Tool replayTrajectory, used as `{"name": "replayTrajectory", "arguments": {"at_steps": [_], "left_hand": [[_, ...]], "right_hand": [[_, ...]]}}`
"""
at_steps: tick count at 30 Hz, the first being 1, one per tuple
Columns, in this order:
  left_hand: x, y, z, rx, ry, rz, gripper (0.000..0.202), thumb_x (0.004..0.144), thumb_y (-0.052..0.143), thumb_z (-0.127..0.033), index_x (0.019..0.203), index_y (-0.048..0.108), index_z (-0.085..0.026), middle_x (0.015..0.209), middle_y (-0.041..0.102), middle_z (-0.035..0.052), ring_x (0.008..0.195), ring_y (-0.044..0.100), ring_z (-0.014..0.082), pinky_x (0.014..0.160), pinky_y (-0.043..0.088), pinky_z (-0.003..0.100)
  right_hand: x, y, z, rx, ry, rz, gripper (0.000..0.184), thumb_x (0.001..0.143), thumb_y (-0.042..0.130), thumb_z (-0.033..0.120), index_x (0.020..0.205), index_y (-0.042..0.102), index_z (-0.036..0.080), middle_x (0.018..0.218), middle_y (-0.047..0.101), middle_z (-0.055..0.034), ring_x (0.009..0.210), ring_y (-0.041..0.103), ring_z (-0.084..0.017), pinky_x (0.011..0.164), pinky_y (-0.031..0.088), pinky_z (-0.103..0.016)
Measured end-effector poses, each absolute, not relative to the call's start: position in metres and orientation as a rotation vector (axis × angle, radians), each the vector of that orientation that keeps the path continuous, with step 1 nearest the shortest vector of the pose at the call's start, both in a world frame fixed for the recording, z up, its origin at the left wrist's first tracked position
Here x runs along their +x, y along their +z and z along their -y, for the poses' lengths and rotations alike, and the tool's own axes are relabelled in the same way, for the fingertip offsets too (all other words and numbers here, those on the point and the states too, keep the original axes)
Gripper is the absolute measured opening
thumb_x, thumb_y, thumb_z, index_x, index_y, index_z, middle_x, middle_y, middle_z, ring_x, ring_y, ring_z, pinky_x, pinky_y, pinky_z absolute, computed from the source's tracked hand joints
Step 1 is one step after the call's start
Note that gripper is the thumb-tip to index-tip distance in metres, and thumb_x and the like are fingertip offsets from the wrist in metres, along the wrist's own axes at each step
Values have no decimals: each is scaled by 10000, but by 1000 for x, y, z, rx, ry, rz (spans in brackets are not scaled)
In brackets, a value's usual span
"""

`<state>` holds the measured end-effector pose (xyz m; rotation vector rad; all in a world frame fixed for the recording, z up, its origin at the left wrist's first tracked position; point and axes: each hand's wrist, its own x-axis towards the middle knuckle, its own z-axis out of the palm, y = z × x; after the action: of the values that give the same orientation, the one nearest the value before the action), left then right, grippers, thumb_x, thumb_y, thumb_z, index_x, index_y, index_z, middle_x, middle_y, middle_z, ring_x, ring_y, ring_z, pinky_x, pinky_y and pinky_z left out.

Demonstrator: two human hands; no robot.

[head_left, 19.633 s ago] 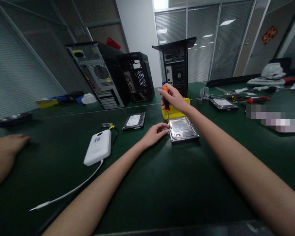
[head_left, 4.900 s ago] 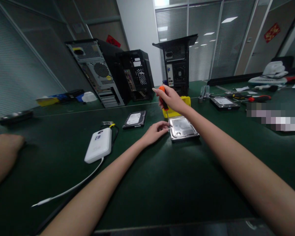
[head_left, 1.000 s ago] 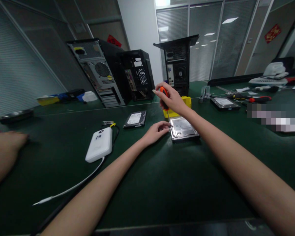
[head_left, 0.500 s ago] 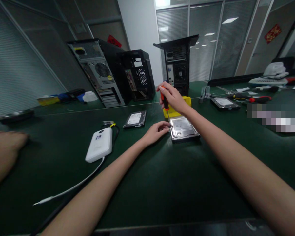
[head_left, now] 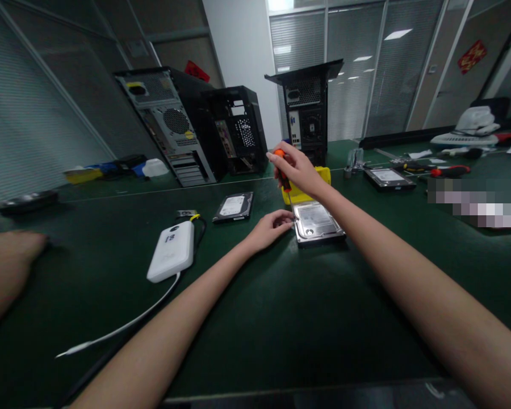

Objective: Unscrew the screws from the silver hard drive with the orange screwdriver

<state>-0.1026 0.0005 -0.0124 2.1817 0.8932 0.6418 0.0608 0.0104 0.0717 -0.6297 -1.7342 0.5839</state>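
Note:
A silver hard drive [head_left: 317, 222] lies flat on the green table before me. My right hand [head_left: 297, 167] is closed round the orange-and-black handle of a screwdriver [head_left: 285, 180]. Its shaft points down, with the tip at the drive's upper left edge; the exact contact is too small to make out. My left hand [head_left: 273, 228] rests on the table, thumb and fingers curled together against the drive's left side. Just behind the drive sits a yellow case [head_left: 298, 194], partly hidden by my right hand and wrist.
Another hard drive [head_left: 233, 207] and a white power bank [head_left: 171, 250] with a cable lie to the left. Computer towers [head_left: 306, 113] stand at the back. On the right are a third drive [head_left: 388, 177] and pliers [head_left: 450, 171]. Another person's hand [head_left: 12, 261] is at far left.
My right fingers have shifted slightly on the screwdriver, and its handle leans a little further left. The left hand and the drive stay in place.

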Motion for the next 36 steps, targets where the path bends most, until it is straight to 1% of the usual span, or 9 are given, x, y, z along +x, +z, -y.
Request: {"name": "replayTrajectory", "arguments": {"at_steps": [7,13,20,36], "left_hand": [[-103,-14,-2,2193,644,-896,330,853,545,-309,1125,598,-131,1000,640,80,880,587,174,811,464,320],[-102,-14,-2,2191,655,-889,332,850,550,-300,1128,590,-122,1000,638,82,880,588,171,819,462,324],[-103,-13,-1,2193,655,-897,344,854,553,-330,1127,588,-123,966,634,75,867,582,170,800,462,319],[-103,-12,0,2185,642,-897,335,859,542,-312,1140,589,-135,1004,639,79,885,587,173,820,461,327]], "right_hand": [[59,71,-10,-651,608,1715,403,805,491,636,844,454,237,629,536,31,504,528,-89,459,444,-210],[59,70,-12,-652,597,1712,401,804,497,634,817,435,238,605,527,36,482,521,-91,437,432,-213],[59,70,-12,-652,586,1714,390,814,495,622,809,429,237,597,535,37,479,523,-96,442,437,-223],[59,72,-11,-646,601,1702,394,798,523,616,801,434,232,599,534,33,471,529,-107,429,446,-241]]}}
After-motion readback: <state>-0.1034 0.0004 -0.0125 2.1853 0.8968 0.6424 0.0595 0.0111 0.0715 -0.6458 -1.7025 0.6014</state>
